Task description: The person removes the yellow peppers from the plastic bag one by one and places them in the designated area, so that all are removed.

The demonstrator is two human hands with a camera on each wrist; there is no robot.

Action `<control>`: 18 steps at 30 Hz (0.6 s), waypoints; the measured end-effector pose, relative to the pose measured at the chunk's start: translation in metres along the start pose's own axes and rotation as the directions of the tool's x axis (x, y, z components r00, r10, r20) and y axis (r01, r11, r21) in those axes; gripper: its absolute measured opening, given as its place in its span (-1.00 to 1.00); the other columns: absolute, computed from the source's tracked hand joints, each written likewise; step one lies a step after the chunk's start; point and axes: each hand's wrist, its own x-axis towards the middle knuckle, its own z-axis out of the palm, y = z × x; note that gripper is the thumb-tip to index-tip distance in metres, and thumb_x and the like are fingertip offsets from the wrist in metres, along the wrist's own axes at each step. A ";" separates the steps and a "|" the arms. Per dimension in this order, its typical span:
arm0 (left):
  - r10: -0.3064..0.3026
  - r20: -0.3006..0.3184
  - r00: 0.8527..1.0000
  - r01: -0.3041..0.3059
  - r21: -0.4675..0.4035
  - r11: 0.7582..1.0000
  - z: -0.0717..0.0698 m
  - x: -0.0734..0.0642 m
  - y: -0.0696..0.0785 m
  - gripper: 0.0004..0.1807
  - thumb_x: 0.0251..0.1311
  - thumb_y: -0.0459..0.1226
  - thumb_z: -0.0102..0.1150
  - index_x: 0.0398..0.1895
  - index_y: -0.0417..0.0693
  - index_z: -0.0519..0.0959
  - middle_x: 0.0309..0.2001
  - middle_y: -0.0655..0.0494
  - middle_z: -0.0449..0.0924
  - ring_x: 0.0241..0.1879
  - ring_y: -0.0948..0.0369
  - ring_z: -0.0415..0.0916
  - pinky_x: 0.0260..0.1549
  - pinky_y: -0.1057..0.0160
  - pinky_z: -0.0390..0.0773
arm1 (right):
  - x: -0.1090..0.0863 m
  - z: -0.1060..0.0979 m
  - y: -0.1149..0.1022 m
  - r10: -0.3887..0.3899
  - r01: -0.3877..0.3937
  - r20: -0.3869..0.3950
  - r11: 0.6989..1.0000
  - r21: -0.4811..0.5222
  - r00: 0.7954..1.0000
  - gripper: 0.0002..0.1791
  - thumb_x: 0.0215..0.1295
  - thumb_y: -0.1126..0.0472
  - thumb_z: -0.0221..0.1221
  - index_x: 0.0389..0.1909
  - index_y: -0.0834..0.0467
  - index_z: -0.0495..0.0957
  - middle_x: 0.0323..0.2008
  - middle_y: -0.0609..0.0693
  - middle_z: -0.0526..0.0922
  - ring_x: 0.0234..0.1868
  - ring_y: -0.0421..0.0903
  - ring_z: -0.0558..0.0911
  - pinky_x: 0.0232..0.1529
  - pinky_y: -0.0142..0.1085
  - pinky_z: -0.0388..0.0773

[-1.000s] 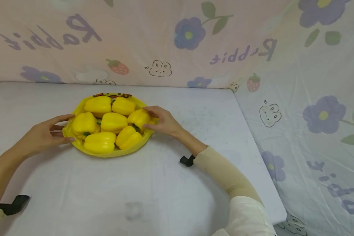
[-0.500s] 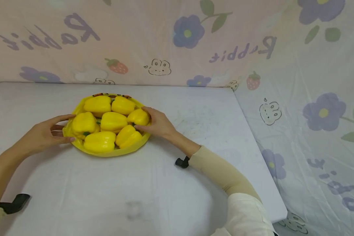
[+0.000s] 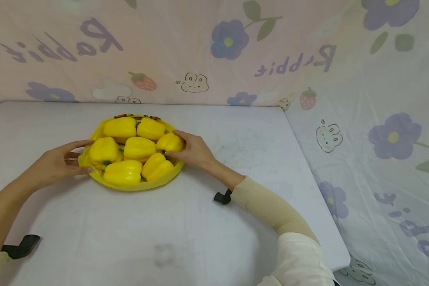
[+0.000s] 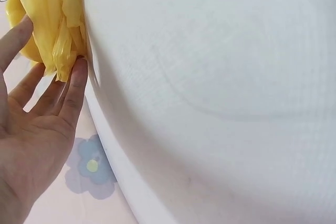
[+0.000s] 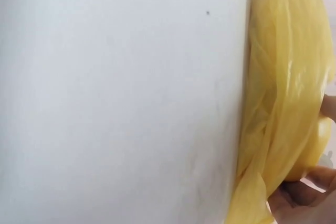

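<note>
Several yellow bell peppers [image 3: 140, 149] lie packed together in a yellow plastic bag [image 3: 139, 186], spread wide open on the table. My left hand [image 3: 60, 163] is at the bag's left edge, its fingers spread and nearly straight. In the left wrist view, the fingertips touch the gathered plastic [image 4: 52, 24]. At the right edge my right hand [image 3: 198, 150] holds the rightmost bell pepper [image 3: 171, 142] between thumb and fingers. The right wrist view shows the bag's crumpled side [image 5: 289, 77], with only parts of the fingers visible.
The white table [image 3: 186, 230] ends at a printed cloth [image 3: 171, 43] behind and on the right. Black camera mounts [image 3: 222, 198] stick out near both wrists. Dark printing [image 3: 137, 116] marks the bag's far rim.
My right hand has moved slightly left, with its thumb further over the rightmost bell pepper. The bag's right edge has drawn in a little. My left hand has stayed at the left edge.
</note>
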 end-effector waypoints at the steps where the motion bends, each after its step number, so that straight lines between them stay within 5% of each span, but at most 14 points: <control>1: 0.000 0.003 1.000 0.000 0.001 1.000 0.000 0.000 0.000 -0.01 0.21 -0.02 0.37 0.58 -0.07 0.02 0.36 -0.56 0.13 0.17 -0.47 0.31 0.03 -0.42 0.39 | 0.000 -0.001 0.001 -0.007 0.007 -0.002 1.000 0.005 1.000 -0.08 0.14 -0.31 0.32 0.46 0.00 0.31 0.37 -0.06 0.44 0.36 -0.13 0.41 0.34 -0.33 0.32; 9: -0.001 -0.001 1.000 0.001 0.013 1.000 0.000 0.001 0.000 0.00 0.19 -0.01 0.38 0.57 -0.06 0.04 0.36 -0.55 0.15 0.17 -0.46 0.32 0.03 -0.41 0.40 | 0.000 -0.013 0.005 -0.068 0.068 -0.006 0.993 0.097 0.998 -0.14 0.12 -0.22 0.39 0.42 -0.01 0.38 0.35 -0.11 0.46 0.30 -0.21 0.45 0.28 -0.40 0.36; 18: -0.009 0.006 1.000 0.009 0.012 1.000 0.001 0.005 -0.006 0.02 0.18 0.04 0.37 0.58 -0.04 0.03 0.35 -0.56 0.14 0.18 -0.48 0.30 0.02 -0.44 0.38 | 0.004 -0.033 0.020 -0.202 0.178 0.052 0.938 0.298 0.978 -0.14 0.12 0.01 0.46 0.44 0.07 0.34 0.37 -0.12 0.41 0.26 -0.23 0.46 0.11 -0.42 0.53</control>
